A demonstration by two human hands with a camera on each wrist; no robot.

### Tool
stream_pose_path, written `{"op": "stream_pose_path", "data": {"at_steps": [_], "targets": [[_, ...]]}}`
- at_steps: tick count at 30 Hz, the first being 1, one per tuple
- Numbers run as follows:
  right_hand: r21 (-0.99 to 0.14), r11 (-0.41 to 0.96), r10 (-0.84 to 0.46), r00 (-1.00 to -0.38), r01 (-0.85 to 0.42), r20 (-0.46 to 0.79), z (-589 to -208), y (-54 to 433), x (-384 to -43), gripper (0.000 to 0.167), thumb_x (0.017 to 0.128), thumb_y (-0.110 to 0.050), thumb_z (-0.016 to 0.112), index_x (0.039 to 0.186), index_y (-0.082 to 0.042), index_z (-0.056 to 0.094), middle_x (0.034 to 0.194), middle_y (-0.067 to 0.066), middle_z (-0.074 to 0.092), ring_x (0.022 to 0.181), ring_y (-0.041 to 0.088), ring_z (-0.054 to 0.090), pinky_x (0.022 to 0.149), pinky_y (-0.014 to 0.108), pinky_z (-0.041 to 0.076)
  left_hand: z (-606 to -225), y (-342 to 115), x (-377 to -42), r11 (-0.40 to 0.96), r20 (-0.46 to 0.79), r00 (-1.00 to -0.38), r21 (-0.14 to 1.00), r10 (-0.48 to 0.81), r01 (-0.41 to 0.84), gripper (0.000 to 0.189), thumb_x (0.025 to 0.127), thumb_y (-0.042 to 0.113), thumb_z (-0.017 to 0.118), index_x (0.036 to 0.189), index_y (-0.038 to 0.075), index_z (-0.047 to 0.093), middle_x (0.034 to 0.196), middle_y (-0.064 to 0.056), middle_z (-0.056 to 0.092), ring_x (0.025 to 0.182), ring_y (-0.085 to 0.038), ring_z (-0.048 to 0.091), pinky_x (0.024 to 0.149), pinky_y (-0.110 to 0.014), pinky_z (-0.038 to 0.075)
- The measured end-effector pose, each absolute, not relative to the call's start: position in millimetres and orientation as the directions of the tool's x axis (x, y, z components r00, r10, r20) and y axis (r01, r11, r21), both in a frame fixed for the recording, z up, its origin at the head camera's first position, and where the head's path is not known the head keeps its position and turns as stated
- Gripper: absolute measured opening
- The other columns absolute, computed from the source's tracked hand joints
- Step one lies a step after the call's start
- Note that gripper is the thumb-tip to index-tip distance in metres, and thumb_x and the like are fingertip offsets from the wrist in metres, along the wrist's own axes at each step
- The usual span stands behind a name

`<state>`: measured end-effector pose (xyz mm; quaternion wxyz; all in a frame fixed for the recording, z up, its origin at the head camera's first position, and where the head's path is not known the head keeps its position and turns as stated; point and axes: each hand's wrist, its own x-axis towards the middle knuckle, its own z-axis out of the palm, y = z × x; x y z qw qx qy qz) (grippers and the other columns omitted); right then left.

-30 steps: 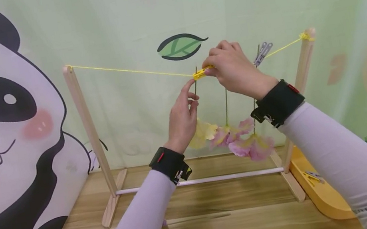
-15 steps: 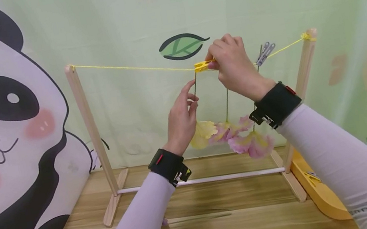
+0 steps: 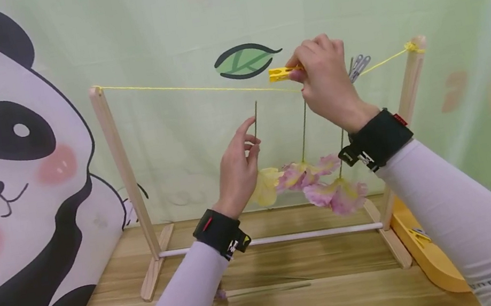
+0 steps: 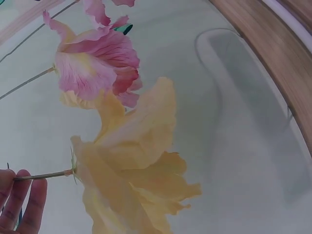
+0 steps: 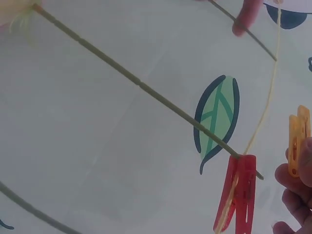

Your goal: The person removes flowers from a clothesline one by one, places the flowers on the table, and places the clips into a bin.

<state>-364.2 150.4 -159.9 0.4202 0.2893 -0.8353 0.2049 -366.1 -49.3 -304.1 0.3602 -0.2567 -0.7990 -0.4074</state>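
Observation:
My left hand (image 3: 240, 173) pinches the green stem (image 3: 256, 118) of a yellow artificial flower (image 3: 267, 187), whose petals hang downward. The stem's bare top stands below a yellow cord (image 3: 195, 87), apart from it. Between thumb and fingers, my right hand (image 3: 328, 82) grips a yellow clothespin (image 3: 280, 74) just above the cord. A red clothespin (image 5: 240, 190) fastens another stem to the cord in the right wrist view. The grey clothespin (image 3: 360, 66) sits farther right on the cord, by a third stem. Two pink flowers (image 4: 97, 66) hang upside down beside the yellow one.
Wooden posts (image 3: 123, 173) carry the cord, joined low down by a white rod (image 3: 317, 233). At right, an orange tray (image 3: 432, 265) holds clothespins (image 3: 420, 236). Loose stems (image 3: 268, 290) with purple blooms lie on the wooden table (image 3: 338, 300), partly behind my left arm.
The yellow clothespin has come off the cord and stem, moving up and right in my right hand. My left hand has lowered the yellow flower slightly, moving left away from the cord.

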Motion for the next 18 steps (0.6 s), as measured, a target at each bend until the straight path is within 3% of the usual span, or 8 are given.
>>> {"op": "stream_pose_path", "data": {"at_steps": [6, 13, 18], "targets": [[-0.138, 0.748, -0.263, -0.481, -0.649, 0.836, -159, 154, -360, 0.015, 0.101, -0.007, 0.067, 0.108, 0.007, 0.067, 0.105, 0.020, 0.064, 0.110, 0.037, 0.046, 0.103, 0.050, 0.026, -311, -58, -359, 0.505, 0.778, -0.622, 0.501, 0.094, 0.703, 0.055, 0.104, -0.001, 0.059, 0.155, 0.015, 0.045, 0.108, -0.011, 0.067, 0.100, -0.025, 0.069, 0.084, -0.038, 0.060], [-0.164, 0.748, -0.229, -0.481, -0.643, 0.846, -160, 160, -356, 0.015, 0.101, -0.006, 0.067, 0.109, 0.007, 0.067, 0.105, 0.020, 0.064, 0.111, 0.037, 0.045, 0.106, 0.050, 0.025, -313, -77, -350, 0.530, 0.826, -0.562, 0.458, 0.042, 0.713, 0.052, 0.104, 0.000, 0.060, 0.153, 0.013, 0.047, 0.108, -0.010, 0.066, 0.101, -0.027, 0.068, 0.078, -0.039, 0.059], [-0.163, 0.734, -0.218, -0.456, -0.659, 0.863, -166, 166, -355, 0.013, 0.100, -0.003, 0.067, 0.107, 0.007, 0.067, 0.101, 0.021, 0.063, 0.111, 0.038, 0.045, 0.105, 0.051, 0.024, -319, -89, -346, 0.554, 0.831, -0.555, 0.451, 0.025, 0.700, 0.051, 0.104, -0.001, 0.060, 0.152, 0.012, 0.049, 0.107, -0.011, 0.067, 0.099, -0.027, 0.068, 0.077, -0.038, 0.058]]}}
